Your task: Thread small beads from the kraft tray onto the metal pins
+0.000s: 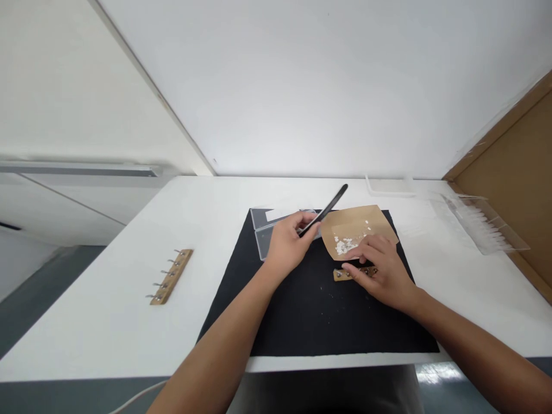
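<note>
My left hand (293, 238) is closed around a slim black tool (331, 206), which points up and to the right; its lower end is hidden in the fingers. Under and behind that hand is a clear plastic case (262, 236). My right hand (379, 270) has thumb and fingers apart, the fingertips by small white pieces (344, 246) on a brown paper sheet (345, 218). Just below the paper, a short wooden strip with metal fittings (340, 275) lies partly covered by the right thumb; whether the thumb touches it I cannot tell.
A black mat (302, 322) covers the middle of the white table (125, 322). To the left lies another wooden strip with metal hooks (171, 277). At the right stand a clear tray of plastic pieces (478, 224) and a white shallow tray (390, 187). Walls close off the back.
</note>
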`<state>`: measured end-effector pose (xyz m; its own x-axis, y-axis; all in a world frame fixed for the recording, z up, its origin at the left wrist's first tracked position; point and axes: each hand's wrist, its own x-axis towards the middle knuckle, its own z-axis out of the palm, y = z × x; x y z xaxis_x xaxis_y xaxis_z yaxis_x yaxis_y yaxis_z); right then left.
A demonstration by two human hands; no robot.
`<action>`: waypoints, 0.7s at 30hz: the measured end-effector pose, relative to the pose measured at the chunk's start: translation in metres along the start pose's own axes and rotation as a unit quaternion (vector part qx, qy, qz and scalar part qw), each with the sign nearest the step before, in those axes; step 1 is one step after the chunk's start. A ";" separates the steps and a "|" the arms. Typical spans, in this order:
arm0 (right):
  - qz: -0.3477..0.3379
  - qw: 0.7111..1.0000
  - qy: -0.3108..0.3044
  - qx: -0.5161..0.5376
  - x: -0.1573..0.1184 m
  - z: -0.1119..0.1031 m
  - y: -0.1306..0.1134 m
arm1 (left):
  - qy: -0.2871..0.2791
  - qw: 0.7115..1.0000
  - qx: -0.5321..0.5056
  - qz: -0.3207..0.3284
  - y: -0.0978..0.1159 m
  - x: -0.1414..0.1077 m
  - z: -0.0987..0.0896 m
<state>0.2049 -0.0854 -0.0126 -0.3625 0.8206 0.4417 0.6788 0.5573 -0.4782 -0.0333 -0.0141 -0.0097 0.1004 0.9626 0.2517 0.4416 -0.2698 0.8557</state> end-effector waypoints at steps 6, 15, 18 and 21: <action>0.039 0.994 0.077 0.065 0.003 -0.001 0.000 | -0.088 0.978 -0.191 -0.002 0.013 -0.020 0.030; 0.152 0.973 0.085 0.154 0.001 0.004 0.006 | -0.113 0.951 -0.288 -0.027 0.012 -0.033 0.051; 0.175 0.963 0.077 0.192 0.001 0.003 0.006 | -0.115 0.950 -0.291 -0.027 0.012 -0.033 0.051; 0.194 0.954 0.075 0.214 0.000 0.003 0.007 | -0.118 0.951 -0.284 -0.018 0.013 -0.034 0.050</action>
<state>0.2084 -0.0811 -0.0182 -0.0203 0.9664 0.2561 0.4089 0.2418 -0.8800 0.0139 -0.0485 -0.0300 0.3206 0.9326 0.1658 -0.0977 -0.1416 0.9851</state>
